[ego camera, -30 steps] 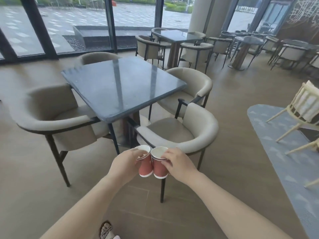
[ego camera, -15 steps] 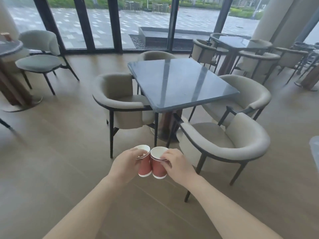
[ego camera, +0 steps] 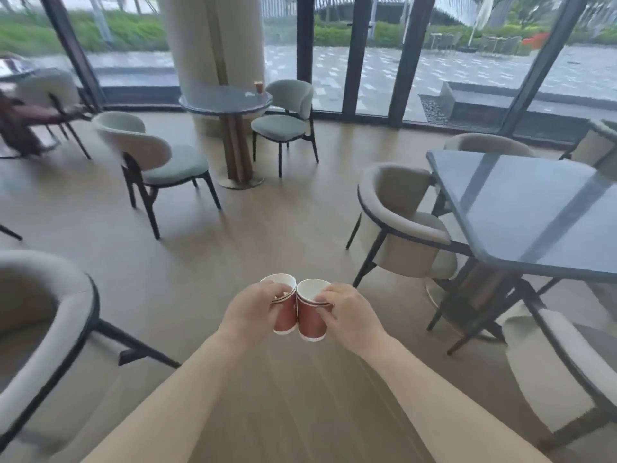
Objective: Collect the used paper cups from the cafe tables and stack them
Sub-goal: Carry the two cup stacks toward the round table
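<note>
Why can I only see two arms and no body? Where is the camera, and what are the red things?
There is no robot here, just a person. The camera sits on their head and looks forward and down, so only their arms show, much as you see your own.

The left hand holds one red paper cup, the left cup. The right hand holds the right cup. The two cups touch side by side. Neither is inside the other yet, so they are not stacked.

The room is a cafe. On the right is a square table with chairs round it. Farther back is a round table, and on it stands what looks like a third cup. It is small and far away, so I cannot be sure.
</note>
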Demonstrator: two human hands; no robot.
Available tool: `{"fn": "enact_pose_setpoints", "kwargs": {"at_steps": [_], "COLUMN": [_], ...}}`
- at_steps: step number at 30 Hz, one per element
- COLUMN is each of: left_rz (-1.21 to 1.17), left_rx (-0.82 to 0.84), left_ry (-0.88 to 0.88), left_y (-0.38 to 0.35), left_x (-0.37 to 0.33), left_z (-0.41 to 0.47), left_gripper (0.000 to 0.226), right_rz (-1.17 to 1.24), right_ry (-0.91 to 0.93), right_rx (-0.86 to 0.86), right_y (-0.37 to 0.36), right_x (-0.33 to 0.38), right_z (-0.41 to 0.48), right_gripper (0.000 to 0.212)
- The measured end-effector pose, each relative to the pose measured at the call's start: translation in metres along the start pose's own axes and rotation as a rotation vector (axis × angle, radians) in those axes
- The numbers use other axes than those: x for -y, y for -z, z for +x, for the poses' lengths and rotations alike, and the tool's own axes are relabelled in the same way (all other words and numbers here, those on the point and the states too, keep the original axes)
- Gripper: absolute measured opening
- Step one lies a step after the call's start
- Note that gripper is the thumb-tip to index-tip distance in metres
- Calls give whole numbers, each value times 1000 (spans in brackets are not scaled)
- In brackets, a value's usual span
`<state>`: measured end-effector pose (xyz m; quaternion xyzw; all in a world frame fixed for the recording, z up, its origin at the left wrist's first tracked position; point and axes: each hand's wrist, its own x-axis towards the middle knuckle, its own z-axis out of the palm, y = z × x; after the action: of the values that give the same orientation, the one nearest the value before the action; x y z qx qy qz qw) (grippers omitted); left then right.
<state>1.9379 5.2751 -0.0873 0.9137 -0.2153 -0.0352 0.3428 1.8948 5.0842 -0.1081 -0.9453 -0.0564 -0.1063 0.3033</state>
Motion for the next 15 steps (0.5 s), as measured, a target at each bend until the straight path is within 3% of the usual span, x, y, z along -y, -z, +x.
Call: {"fn": "enact_pose_setpoints", "kwargs": {"at_steps": [5,15], "left_rz": [43,134], "left_rx": [-127,-332], "left_ry": [101,392], "left_y": [60,117], "left_x": [65,143], "left_z": [-32,-112], "left_gripper": [36,15], "right_rz": [70,205], "right_ry": [104,336], "right_rx": [97,254], "right_y": [-62,-143], "right_x": [65,156], "right_z": [42,70], "right_gripper": [18,16]}}
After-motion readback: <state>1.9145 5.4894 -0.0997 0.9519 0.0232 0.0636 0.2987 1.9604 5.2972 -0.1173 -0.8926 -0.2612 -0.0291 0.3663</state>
